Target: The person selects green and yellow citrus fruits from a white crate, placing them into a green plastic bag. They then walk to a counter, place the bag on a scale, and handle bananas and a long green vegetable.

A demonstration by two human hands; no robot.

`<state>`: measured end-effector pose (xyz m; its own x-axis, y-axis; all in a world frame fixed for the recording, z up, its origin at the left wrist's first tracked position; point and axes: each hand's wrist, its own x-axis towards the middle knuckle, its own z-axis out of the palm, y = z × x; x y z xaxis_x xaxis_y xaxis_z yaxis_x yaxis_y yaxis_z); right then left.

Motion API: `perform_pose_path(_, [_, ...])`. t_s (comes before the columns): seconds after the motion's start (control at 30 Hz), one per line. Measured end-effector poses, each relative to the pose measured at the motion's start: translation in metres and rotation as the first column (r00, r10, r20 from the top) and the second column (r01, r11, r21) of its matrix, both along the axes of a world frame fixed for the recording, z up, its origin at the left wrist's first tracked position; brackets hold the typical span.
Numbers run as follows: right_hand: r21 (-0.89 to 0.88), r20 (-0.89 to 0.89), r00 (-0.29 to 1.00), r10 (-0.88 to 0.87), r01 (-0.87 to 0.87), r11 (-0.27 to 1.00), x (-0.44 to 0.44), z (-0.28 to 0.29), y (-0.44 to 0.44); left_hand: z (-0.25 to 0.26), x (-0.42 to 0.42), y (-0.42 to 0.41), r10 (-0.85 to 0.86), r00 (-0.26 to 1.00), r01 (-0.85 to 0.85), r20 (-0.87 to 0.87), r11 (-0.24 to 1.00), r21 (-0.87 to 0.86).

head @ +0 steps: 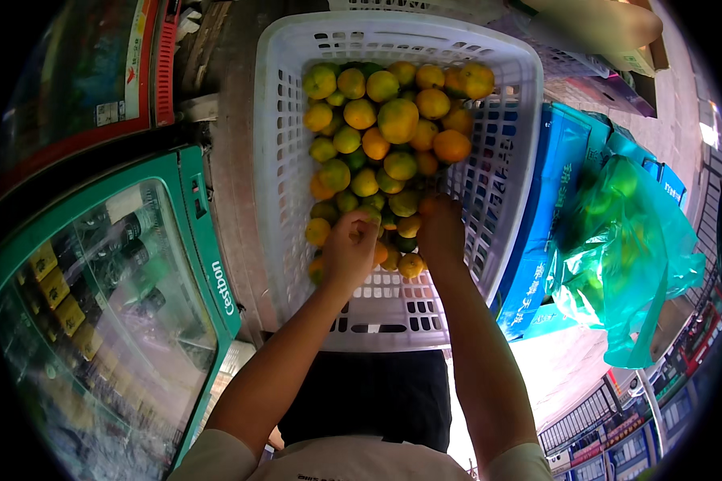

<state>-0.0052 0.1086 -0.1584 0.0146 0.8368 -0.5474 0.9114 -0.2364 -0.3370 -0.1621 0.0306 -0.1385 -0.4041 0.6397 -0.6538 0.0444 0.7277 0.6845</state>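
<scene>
A white plastic basket (397, 338) with slotted walls stands right before me. Many green, yellow and orange tangerines (398, 120) are heaped in it, mostly toward the far and left sides. My left hand (352, 249) is over the near left part of the heap with its fingers curled. Its fingertips touch a greenish tangerine (370, 212), and whether they grip it is unclear. To the right, my right hand (445, 234) reaches down with its back toward me, closed around an orange tangerine (427, 205) that it partly hides.
At left stands a green-framed display freezer (221, 288) with a glass top, and a red-framed cooler (163, 66) lies beyond it. Blue cartons (544, 240) flank the basket on the right. On them rests a green plastic bag (625, 258) of fruit. Another carton (637, 60) stands farther back.
</scene>
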Motion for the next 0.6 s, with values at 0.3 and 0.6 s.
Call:
perform_pose_path(0.3, [-0.479, -0.643, 0.074, -0.762, 0.738, 0.476, -0.007, -0.014, 0.009, 0.034, -0.027, 0.035, 0.439, 0.627, -0.297, 0.644, 0.898, -0.324])
perform_pose_path(0.6, [-0.887, -0.331, -0.629, -0.703, 0.462, 0.004, -0.027, -0.066, 0.043, -0.002, -0.024, 0.034, 0.148, 0.947, -0.144, 0.284, 0.989, -0.035])
